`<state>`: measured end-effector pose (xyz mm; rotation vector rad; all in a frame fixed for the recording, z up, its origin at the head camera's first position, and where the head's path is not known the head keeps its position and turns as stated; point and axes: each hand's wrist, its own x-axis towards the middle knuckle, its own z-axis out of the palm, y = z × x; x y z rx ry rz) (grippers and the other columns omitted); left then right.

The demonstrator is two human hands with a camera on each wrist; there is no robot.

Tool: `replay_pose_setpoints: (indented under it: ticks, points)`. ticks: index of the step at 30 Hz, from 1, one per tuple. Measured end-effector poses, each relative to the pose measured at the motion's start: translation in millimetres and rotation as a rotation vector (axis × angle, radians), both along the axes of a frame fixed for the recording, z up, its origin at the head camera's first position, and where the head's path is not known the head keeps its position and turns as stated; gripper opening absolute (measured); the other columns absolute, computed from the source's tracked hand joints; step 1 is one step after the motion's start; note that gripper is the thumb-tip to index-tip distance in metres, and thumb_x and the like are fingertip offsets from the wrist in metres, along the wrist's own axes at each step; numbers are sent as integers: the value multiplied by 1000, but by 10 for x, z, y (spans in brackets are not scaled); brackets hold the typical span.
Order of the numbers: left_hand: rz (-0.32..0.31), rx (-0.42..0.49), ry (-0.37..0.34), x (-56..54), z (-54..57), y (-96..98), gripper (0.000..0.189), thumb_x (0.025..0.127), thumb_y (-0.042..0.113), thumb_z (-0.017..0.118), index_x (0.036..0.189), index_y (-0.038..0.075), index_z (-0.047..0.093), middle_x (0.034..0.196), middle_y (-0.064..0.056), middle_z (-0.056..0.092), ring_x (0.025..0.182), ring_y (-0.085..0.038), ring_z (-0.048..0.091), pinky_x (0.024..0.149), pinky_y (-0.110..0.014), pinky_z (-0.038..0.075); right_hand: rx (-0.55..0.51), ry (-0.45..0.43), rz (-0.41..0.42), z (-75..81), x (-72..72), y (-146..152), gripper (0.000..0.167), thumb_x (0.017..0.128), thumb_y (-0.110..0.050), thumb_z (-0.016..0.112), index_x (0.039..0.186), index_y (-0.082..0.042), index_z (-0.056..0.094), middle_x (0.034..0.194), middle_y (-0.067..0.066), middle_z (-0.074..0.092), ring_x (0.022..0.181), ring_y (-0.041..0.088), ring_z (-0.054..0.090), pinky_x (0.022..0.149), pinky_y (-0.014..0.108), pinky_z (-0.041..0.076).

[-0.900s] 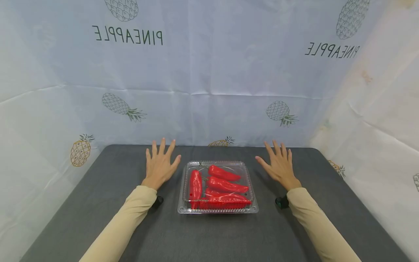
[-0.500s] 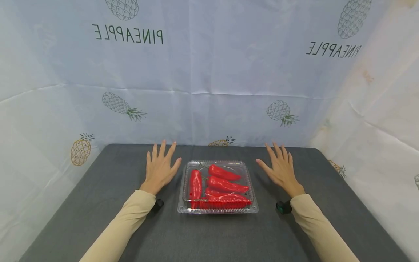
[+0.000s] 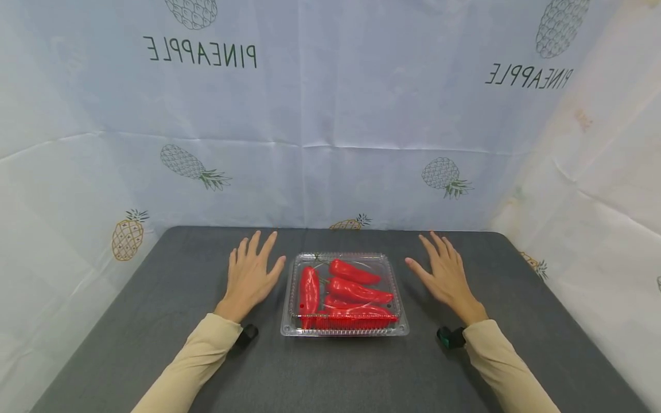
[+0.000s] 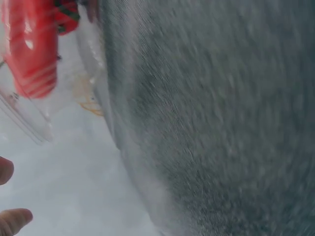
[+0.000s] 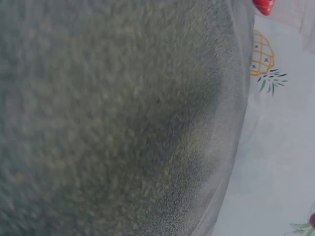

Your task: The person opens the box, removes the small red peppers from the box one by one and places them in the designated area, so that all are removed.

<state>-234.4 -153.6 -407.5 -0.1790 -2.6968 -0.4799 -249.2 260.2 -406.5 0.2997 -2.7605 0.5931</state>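
Note:
A clear plastic clamshell container (image 3: 345, 332) with its lid down sits mid-table, holding several red peppers (image 3: 358, 291) with thin green stems. One pepper lies lengthwise at the left; the others lie crosswise. To the container's left, my left hand (image 3: 248, 281) spreads its fingers palm down, apart from it and holding nothing. My right hand (image 3: 448, 279) is spread likewise on the other side, thumb toward the container. In the left wrist view, two fingertips (image 4: 15, 220) show below a red pepper (image 4: 32, 54) seen through plastic. Only a red pepper tip (image 5: 265, 6) appears in the right wrist view.
The dark grey table (image 3: 341, 378) ends at a back edge against a white cloth (image 3: 361, 103) printed with pineapples and mirrored lettering. Cloth also hangs at both sides. Small dark wrist devices (image 3: 451, 337) sit under both cuffs.
Both hands have drawn back slightly toward the person, their fingertips lower in the head view. The fingers look a little less spread. The container and peppers stay in place.

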Motion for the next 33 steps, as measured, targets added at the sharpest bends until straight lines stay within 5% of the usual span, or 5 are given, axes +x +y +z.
replay_pose_setpoints:
  ticks: [33]
  points:
    - [-112, 223, -90, 537, -51, 78, 57, 100, 37, 56, 149, 11, 44, 142, -22, 50, 130, -44, 47, 108, -66, 35, -160, -51, 155, -105, 561, -181, 64, 97, -35, 60, 151, -7, 39, 156, 22, 33, 142, 46, 29, 108, 75, 25]
